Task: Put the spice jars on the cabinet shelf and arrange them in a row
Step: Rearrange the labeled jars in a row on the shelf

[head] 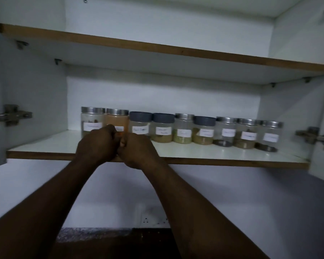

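Glass spice jars (181,130), 9, already in row on cabinet shelf (222,155). Left hand (99,144) and right hand (137,152) curled together, grip contents hidden. Judgement: nudge orange jar (118,121) flush, gently.

My bare hands meet just in front of the glossy white laminate shelf (222,153), its raw front edge matt brown wood. Standing on that shelf, the clear, smooth plastic spice jars (183,131) wear matt white paper labels; most carry shiny brushed-metal lids (93,110), three have dull grey plastic lids (140,116)
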Tool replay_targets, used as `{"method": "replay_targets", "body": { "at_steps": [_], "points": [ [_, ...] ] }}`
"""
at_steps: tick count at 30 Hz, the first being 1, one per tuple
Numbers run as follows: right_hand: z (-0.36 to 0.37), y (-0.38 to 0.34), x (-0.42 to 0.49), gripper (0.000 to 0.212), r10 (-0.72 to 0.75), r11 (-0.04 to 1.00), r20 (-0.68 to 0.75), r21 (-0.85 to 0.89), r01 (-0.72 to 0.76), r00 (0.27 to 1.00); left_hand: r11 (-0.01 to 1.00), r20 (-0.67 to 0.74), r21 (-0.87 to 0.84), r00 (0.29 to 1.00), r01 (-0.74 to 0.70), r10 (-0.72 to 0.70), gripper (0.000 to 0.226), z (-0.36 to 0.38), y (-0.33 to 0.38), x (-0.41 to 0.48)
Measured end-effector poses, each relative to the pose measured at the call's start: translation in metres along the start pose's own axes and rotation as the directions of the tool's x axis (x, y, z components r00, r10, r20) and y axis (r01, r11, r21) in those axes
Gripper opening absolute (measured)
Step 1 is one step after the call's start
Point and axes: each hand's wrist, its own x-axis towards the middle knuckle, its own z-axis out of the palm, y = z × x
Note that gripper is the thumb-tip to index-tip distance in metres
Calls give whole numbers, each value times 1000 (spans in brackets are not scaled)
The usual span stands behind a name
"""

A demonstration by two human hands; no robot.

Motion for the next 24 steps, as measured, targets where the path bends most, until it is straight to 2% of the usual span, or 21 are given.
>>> {"method": "replay_targets", "body": {
  "at_steps": [3,6,9,14,20,24],
  "points": [
    [-38,36,-25,12,16,999,15,-42,-16,1000,989,132,3,980,-148,147,20,13,49,-1],
    [-82,82,-54,21,93,994,36,-61,-90,995,913,278,106,893,-394,354,47,28,112,0],
    [-126,125,-82,21,176,984,41,-36,-175,983,873,320,76,841,-482,436,53,46,177,0],
    [-188,189,-114,20,277,960,37,-46,-276,960,874,325,-73,817,-480,476,42,70,272,-6],
    [-248,263,-133,22,447,885,-23,-133,-446,894,845,329,-109,783,-524,528,34,98,366,-13],
    [-262,310,-144,25,514,824,-280,-102,-557,811,842,324,-119,781,-526,534,39,112,410,-17]
  ]
}}
